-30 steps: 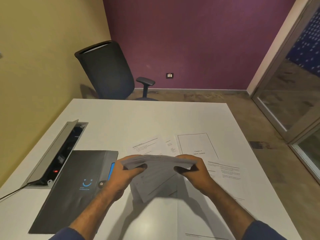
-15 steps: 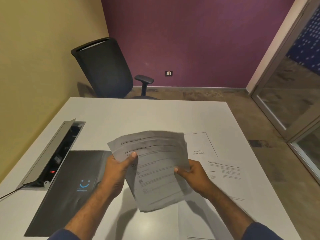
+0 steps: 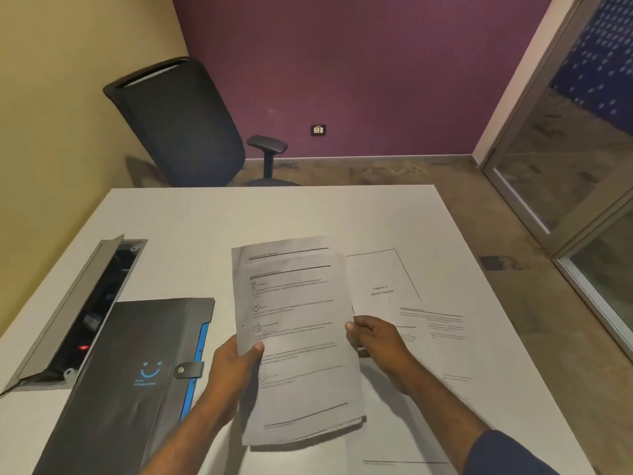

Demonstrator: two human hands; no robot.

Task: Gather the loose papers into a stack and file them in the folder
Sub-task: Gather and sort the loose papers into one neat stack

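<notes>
Both hands, left hand (image 3: 233, 368) and right hand (image 3: 375, 341), are pinching the uneven papers (image 3: 298, 337); tapping their lower edge on the desk (image 3: 219, 221) should square them.

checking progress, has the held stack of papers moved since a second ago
Yes. The stack of papers has turned from edge-on to upright and facing the person, still beside the unmoved folder.

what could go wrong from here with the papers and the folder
The held stack is uneven, its sheets offset at the top, and could fan out or slip from the left hand and right hand. Loose sheets lying on the table might be missed. The folder looks strapped shut, so filing may need a free hand.
</notes>
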